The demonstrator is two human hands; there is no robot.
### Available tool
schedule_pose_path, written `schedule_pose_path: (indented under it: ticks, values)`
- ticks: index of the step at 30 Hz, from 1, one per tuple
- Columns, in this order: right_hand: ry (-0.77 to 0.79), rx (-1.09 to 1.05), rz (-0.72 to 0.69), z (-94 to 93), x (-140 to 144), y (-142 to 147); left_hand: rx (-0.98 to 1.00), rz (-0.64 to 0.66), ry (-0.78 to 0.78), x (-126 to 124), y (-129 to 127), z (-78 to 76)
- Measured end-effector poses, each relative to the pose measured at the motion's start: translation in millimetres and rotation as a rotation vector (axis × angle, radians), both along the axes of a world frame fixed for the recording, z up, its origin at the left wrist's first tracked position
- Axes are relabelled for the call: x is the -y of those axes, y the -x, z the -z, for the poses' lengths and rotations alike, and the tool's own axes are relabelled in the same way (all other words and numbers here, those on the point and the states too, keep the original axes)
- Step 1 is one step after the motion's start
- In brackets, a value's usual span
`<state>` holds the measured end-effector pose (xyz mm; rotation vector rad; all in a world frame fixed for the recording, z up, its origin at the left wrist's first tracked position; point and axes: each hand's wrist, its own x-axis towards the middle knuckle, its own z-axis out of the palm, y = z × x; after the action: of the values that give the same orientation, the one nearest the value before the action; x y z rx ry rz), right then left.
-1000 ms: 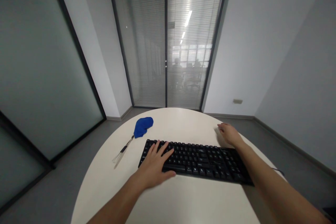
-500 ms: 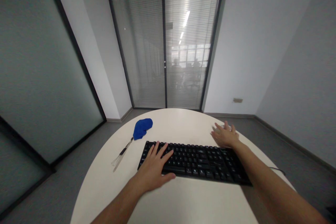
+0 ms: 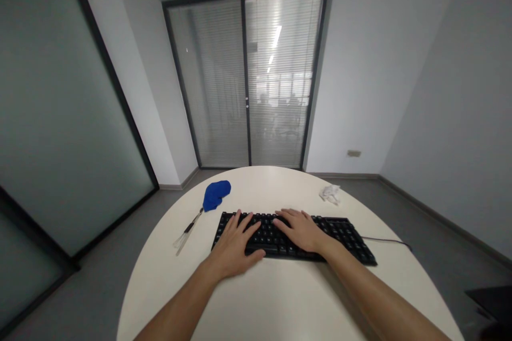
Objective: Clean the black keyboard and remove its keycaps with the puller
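Observation:
A black computer keyboard [image 3: 276, 248] lies across the white round table [image 3: 272, 298] in front of me. My left hand [image 3: 236, 245] rests on its left end, fingers spread over the keys and thumb along the front edge. Over the middle keys lies my right hand [image 3: 300, 229], its fingers stretched out and apart. Neither hand grips anything. The keyboard's cable [image 3: 386, 240] runs off to the right edge of the table. Beyond the keyboard, at the back right, is a crumpled white tissue [image 3: 330, 194].
At the left lie a blue cloth [image 3: 216, 194] and, touching or close to it, a thin whisk-like tool [image 3: 188, 229] with a dark grip. Behind the table stands a glass door [image 3: 244, 85] with blinds. Something dark [image 3: 492, 303] shows at the lower right.
My right hand has moved left from the tissue at the back right onto the keyboard's middle, uncovering the tissue. My left hand has stayed on the keys. The view has shifted slightly.

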<state>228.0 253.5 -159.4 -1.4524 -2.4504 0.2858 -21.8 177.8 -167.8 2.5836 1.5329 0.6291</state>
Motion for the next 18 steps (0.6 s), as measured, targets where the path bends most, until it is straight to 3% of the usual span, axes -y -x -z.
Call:
schedule_pose_path:
  ticks: [5,10,14,18]
  values:
    - [-0.143,-0.011,-0.010,7.7,23.4,3.1,0.096,-0.132,-0.135,-8.1,4.4,-4.5]
    - [-0.159,-0.027,-0.009,8.5,22.4,-6.6,0.096,-0.565,-0.258,-29.3,41.9,-3.5]
    - [-0.160,-0.035,-0.010,9.2,22.3,-7.6,-0.076,-0.894,-0.122,-34.6,76.9,3.7]
    - [-0.149,-0.038,-0.017,9.3,24.4,-9.3,-0.106,-0.985,0.067,-34.6,93.2,7.2]
